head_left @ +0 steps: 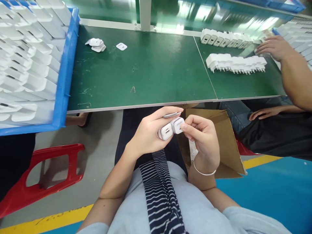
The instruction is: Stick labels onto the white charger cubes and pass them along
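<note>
Two white charger-like blocks sit side by side in my left hand (151, 131), in front of my body below the table edge. The left block (166, 131) shows its port face; the right block (178, 125) has faint grey print. A thin flat white piece (172, 114) is also held between the fingers of my left hand. My right hand (201, 135) is closed in a pinch, thumb and forefinger touching the right block's face. Whether a small part lies between those fingertips is hidden.
A blue crate (64, 87) of white blocks stands left on the green table (146, 71). Small white pieces (97, 45) and a flat piece (121, 46) lie near its back. White chargers (236, 63) line the right, near another person's hand (275, 47). A cardboard box (216, 130) is below.
</note>
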A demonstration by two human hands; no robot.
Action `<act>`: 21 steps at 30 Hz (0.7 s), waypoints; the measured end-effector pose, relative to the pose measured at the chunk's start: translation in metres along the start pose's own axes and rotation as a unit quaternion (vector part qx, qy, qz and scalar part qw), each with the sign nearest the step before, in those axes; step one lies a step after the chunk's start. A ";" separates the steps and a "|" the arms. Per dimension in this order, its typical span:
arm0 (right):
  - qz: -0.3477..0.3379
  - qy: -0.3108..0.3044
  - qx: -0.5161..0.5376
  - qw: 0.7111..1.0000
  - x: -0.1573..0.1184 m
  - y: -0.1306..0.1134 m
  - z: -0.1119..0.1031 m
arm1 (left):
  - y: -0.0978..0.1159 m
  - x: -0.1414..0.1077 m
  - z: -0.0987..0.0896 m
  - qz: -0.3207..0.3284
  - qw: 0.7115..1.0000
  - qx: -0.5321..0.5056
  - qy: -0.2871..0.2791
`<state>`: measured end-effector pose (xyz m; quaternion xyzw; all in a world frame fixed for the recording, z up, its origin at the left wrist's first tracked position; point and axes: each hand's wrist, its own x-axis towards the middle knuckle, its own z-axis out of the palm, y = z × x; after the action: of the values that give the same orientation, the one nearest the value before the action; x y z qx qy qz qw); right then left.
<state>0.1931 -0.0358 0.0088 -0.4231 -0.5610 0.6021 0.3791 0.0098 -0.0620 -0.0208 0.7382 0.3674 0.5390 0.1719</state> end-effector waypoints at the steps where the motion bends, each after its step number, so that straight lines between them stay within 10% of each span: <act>1: 0.003 0.001 -0.005 1.000 0.001 -0.001 0.000 | 0.000 0.000 0.000 -0.002 1.000 0.000 0.001; 21: -0.035 -0.034 0.006 0.999 0.017 0.023 0.008 | -0.018 -0.003 0.004 -0.090 0.979 -0.171 0.064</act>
<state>0.1803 -0.0251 -0.0158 -0.3801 -0.5841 0.6060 0.3836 0.0066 -0.0518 -0.0356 0.6256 0.3446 0.6225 0.3198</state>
